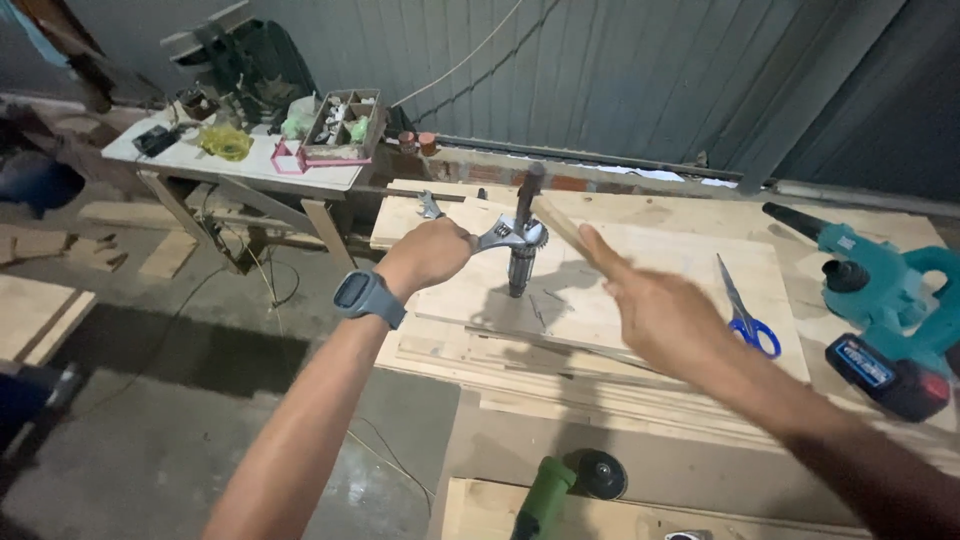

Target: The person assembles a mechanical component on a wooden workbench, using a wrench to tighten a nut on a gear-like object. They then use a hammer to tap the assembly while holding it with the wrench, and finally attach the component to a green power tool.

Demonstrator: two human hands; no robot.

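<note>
Armature (521, 262) stood upright on a plywood sheet (640, 300), shaft end up, near the sheet's left-centre. A wrench (500, 237) was clamped round it just under the fan disc, approx level.

L hand (432, 254) gripped the wrench handle, fingers curled tight in a fist round it; a grey watch (367, 297) sat on that wrist. R hand (655, 310) was just right of the armature, blurred, fingers pressed together and stretched toward it, holding a thin wood stick (560, 225) whose far end reached the shaft top. Can't tell exactly how the fingers pinched the stick.

On the sheet, right of the R hand, lay blue-handled scissors (740, 305), blades pointing away. Sheet rested on a stack of boards (500, 375). Far right: teal cordless blower (885, 300) w/ battery at the near end. Near edge, bottom centre: green angle grinder (560, 490) on another board. A 2nd wrench (430, 205) lay behind the L hand. Back left, well apart: white table (240, 160) w/ a parts tray (345, 125) and yellow cord (225, 142). Corrugated metal wall (600, 70) behind.
</note>
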